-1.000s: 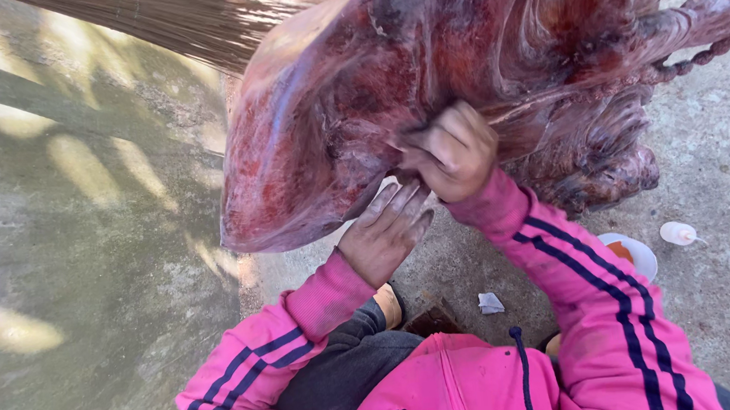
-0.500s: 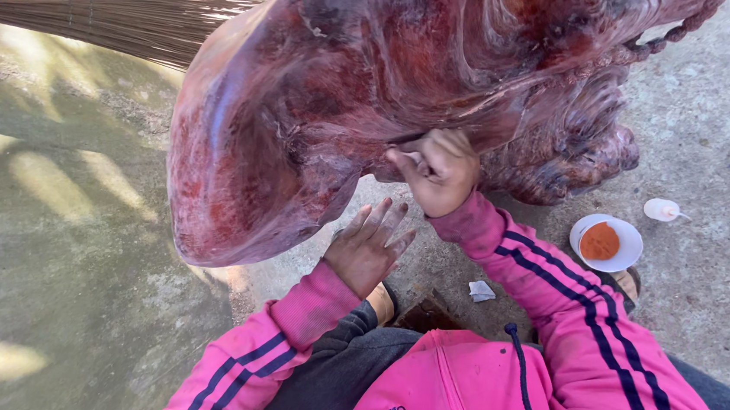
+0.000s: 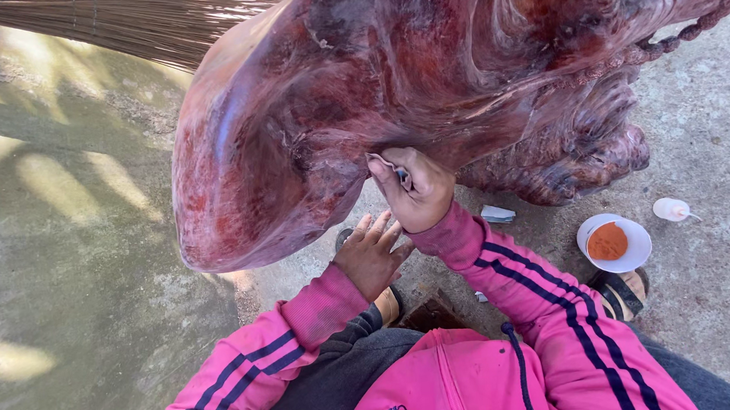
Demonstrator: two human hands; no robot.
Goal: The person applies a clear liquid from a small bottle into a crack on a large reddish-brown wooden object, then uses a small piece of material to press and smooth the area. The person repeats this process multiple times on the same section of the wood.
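Under the red wood carving (image 3: 390, 81), right hand (image 3: 416, 194) pinches sandpaper (image 3: 383, 164); left hand (image 3: 371, 255) spreads open.

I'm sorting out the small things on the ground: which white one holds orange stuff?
The round white bowl beside the sandalled foot; the small white bottle shows none.

White bowl of orange powder (image 3: 614, 243), small white bottle (image 3: 670, 209), broom bristles (image 3: 151, 18)

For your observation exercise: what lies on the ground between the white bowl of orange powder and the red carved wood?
In the head view, only bare concrete ground separates the white bowl from the carved wood.
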